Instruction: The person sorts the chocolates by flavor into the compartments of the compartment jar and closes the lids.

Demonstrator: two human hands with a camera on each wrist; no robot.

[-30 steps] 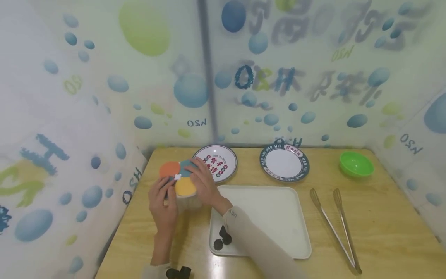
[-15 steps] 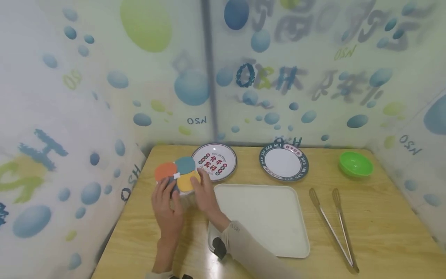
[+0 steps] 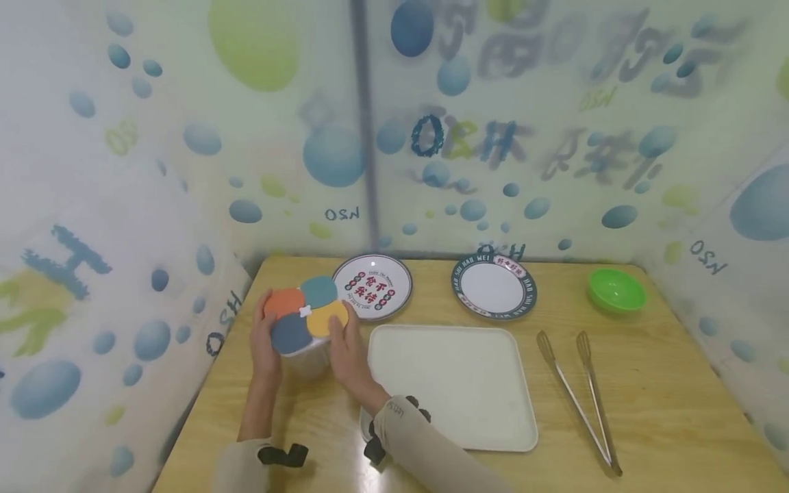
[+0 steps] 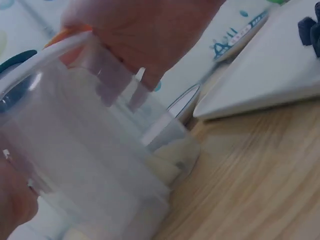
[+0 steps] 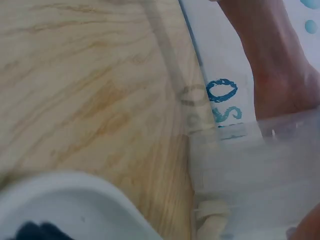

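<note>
A clear plastic storage container (image 3: 308, 359) has a lid (image 3: 318, 292) of orange, teal, yellow and navy petals around a small white centre. Both hands hold it over the left part of the table. My left hand (image 3: 266, 352) grips its left side, fingers at the orange petal. On the right side, my right hand (image 3: 351, 352) grips it, with the thumb on the yellow petal. Through the clear wall (image 4: 90, 145) in the left wrist view, pale pieces (image 4: 165, 167) show at the bottom. The right wrist view also shows pale pieces (image 5: 212, 220) low inside.
A white tray (image 3: 456, 383) lies right of the container on the wooden table (image 3: 672, 390). Behind stand a plate with red characters (image 3: 372, 287) and a dark-rimmed plate (image 3: 493, 287). Metal tongs (image 3: 582, 404) and a green bowl (image 3: 616, 291) are on the right.
The left hand has shifted from the lid's front, by the navy petal, to the container's left side. The right hand has come off the teal petal to the right side. The container has moved slightly left.
</note>
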